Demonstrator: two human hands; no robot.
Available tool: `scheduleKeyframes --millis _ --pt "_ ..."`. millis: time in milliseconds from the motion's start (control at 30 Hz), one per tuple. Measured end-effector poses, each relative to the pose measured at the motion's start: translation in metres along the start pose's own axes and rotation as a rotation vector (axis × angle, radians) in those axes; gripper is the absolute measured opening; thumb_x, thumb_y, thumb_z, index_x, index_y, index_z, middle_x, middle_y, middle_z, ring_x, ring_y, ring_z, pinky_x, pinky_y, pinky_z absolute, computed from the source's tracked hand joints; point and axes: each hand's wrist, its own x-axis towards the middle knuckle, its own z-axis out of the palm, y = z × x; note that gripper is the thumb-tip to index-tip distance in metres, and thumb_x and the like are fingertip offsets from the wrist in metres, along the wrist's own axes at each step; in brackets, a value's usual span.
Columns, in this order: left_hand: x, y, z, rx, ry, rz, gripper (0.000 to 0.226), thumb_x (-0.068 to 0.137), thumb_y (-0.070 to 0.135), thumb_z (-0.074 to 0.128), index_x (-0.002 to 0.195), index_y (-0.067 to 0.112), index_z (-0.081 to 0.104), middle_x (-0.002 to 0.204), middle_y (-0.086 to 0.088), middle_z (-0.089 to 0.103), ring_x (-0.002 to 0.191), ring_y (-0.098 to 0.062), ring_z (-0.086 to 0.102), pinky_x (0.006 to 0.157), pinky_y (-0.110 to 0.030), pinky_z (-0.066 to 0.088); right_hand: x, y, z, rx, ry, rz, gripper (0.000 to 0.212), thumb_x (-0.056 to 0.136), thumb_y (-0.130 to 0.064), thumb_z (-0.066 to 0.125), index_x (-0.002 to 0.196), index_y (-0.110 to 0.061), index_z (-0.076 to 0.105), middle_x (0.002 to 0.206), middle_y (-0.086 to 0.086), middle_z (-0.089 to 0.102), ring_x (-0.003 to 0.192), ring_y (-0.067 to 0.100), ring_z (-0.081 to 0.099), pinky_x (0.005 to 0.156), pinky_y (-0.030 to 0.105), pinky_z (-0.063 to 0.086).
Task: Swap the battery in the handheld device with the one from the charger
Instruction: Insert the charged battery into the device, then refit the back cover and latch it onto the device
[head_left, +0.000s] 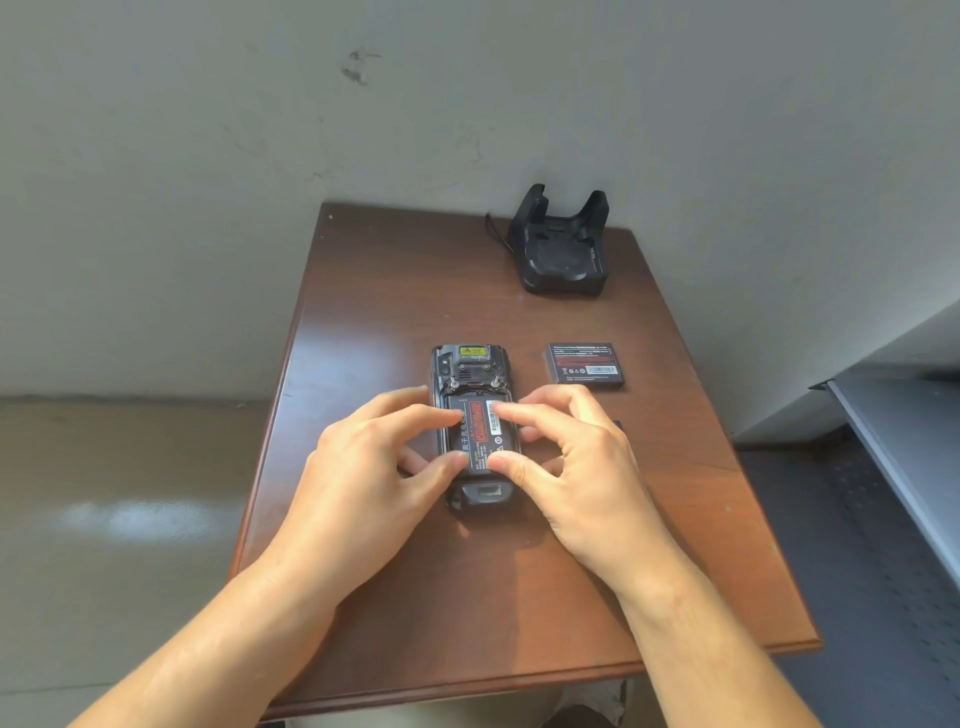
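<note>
Handheld device (474, 415) lies face-down mid-table, back cover off. Left hand (374, 467) and right hand (566, 457) press fingertips on the battery (480, 434) in its bay, pinching nothing. 2nd battery (584, 364) lies beside; charger cradle (565, 249) holds none. Seating step, likely; cover next.

Brown wooden table (395, 291) against scuffed grey wall (208, 156); glossy concrete floor (104, 519); grey metal shelf (904, 441) at right.
</note>
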Motion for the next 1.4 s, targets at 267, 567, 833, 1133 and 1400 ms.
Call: scheduleKeyframes --millis 267,567,833,1133,1400 --pt "0.004 0.002 -0.001 0.019 -0.032 0.008 0.030 0.076 0.032 0.081 0.104 0.037 0.070 0.125 0.022 0.062 0.057 -0.005 0.066 0.070 -0.031 0.054 0.001 -0.007 0.000 -0.054 -0.010 0.069 0.055 0.081 -0.030 0.083 0.134 -0.032 0.065 0.113 -0.017 0.059 0.102 0.005 0.062 0.083 0.031 0.057" --pt "0.007 0.001 -0.002 0.071 -0.071 0.030 0.037 0.078 0.035 0.078 0.113 0.038 0.066 0.121 0.019 0.059 0.061 -0.005 0.066 0.070 -0.026 0.052 0.004 -0.010 -0.004 -0.095 -0.044 0.082 0.057 0.082 -0.035 0.081 0.136 -0.031 0.062 0.116 -0.016 0.060 0.104 0.004 0.061 0.085 0.034 0.058" --pt "0.013 0.001 -0.008 0.079 -0.154 0.011 0.036 0.078 0.039 0.077 0.112 0.042 0.066 0.113 0.017 0.057 0.061 -0.002 0.067 0.070 -0.020 0.044 0.003 0.003 -0.056 -0.287 0.283 0.106 0.030 0.085 -0.032 0.078 0.114 -0.027 0.074 0.091 -0.010 0.068 0.074 0.007 0.058 0.073 0.007 0.041" --pt "0.014 0.006 -0.011 0.087 -0.179 -0.005 0.044 0.070 0.050 0.078 0.111 0.044 0.061 0.108 0.017 0.055 0.058 -0.002 0.065 0.073 -0.026 0.046 -0.002 0.026 -0.085 -0.396 -0.267 0.396 0.082 0.065 -0.075 0.069 0.140 -0.058 0.039 0.124 -0.014 0.036 0.129 0.013 0.042 0.108 0.040 0.043" --pt "0.014 0.008 -0.011 0.105 -0.163 -0.038 0.046 0.065 0.056 0.075 0.104 0.043 0.055 0.092 0.017 0.057 0.060 -0.002 0.064 0.075 -0.032 0.049 0.003 0.028 -0.085 -0.211 -0.185 0.312 0.035 0.076 -0.042 0.082 0.101 -0.038 0.059 0.095 -0.012 0.064 0.087 0.008 0.062 0.078 0.029 0.052"
